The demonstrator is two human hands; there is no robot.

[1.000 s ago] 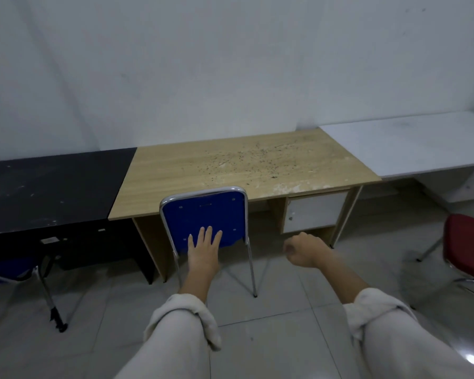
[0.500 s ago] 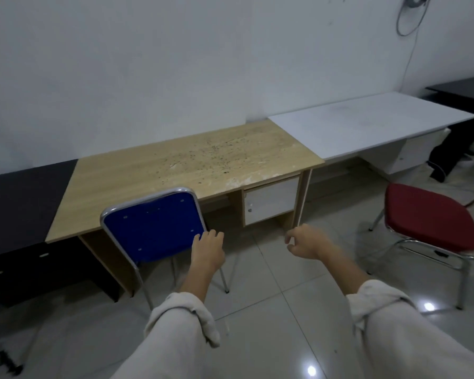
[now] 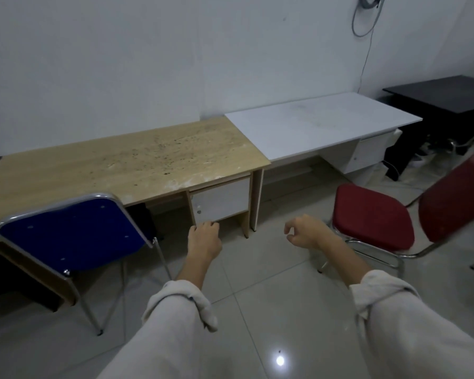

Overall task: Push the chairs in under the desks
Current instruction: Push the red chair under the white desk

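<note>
Hovering empty left hand (image 3: 204,240), right hand (image 3: 305,233), red chair (image 3: 372,216) beside

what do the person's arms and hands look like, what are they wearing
Both arms are in loose, off-white long sleeves of a soft, creased fabric. The left sleeve and the right sleeve are each rolled or pushed back into a bunched cuff partway up the forearm, leaving the wrists bare. The left hand and right hand are bare too: no gloves, rings, watch or bracelet show.

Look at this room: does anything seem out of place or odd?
Yes. The red chair stands out on the floor, clear of the white desk and turned askew. The wooden desk has dark specks and pale scuffs.
</note>
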